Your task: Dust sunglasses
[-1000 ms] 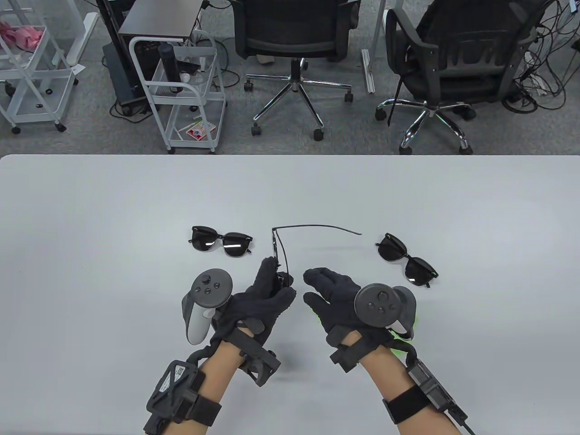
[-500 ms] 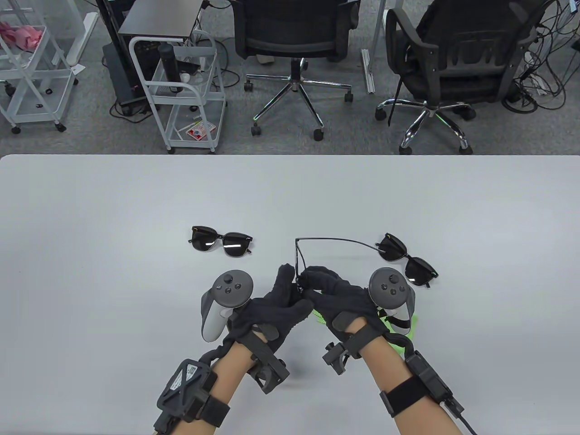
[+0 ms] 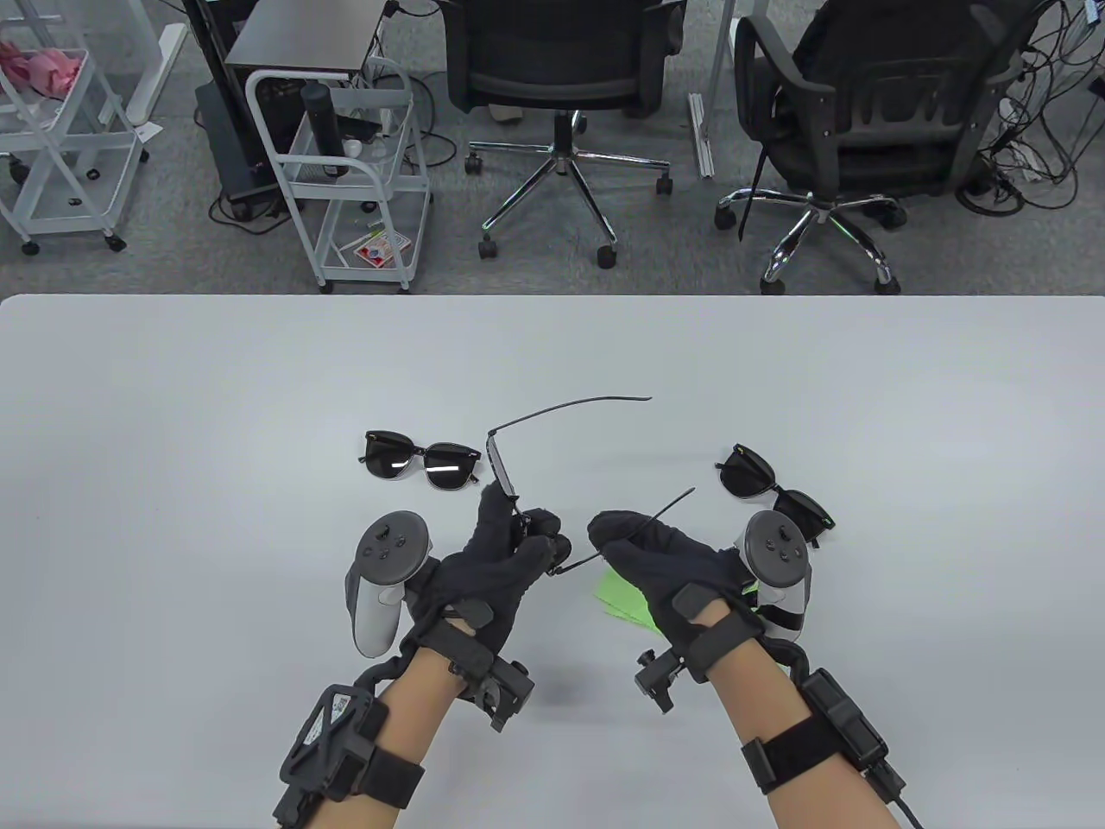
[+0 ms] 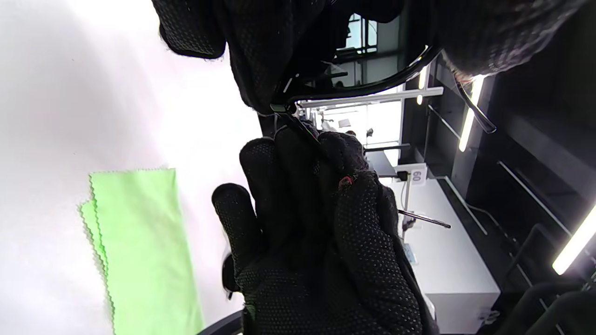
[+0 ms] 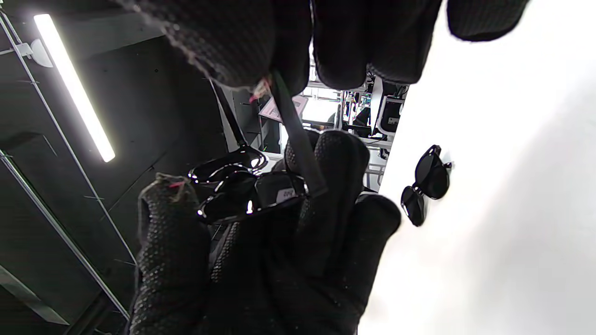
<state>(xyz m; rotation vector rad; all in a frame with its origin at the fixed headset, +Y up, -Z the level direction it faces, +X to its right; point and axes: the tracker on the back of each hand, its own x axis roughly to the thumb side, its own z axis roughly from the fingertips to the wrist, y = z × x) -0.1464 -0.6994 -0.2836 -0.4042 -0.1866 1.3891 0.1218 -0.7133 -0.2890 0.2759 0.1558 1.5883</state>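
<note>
My left hand (image 3: pixel 525 528) grips a black pair of sunglasses (image 3: pixel 501 466) by its front, lifted above the table. One temple arm (image 3: pixel 574 406) sticks out up and to the right. The other temple arm (image 3: pixel 660 509) is swung outward, and my right hand (image 3: pixel 615 531) pinches it between thumb and fingers. The right wrist view shows the dark lenses (image 5: pixel 251 193) in the left glove and the temple arm (image 5: pixel 298 139) running up into my right fingers (image 5: pixel 260 42). A folded green cloth (image 3: pixel 623 598) lies on the table under my right hand, and the cloth (image 4: pixel 139 251) also shows in the left wrist view.
Two more black sunglasses lie on the white table (image 3: pixel 173 414): one pair (image 3: pixel 423 462) left of my hands, another pair (image 3: pixel 773 494) to the right beside the right tracker. Beyond the far edge stand office chairs (image 3: pixel 561 78) and white carts (image 3: pixel 345 173).
My hands have drawn apart. The left hand carried the sunglasses to the left and tilted them, and the right hand now holds the second temple arm, which has swung outward.
</note>
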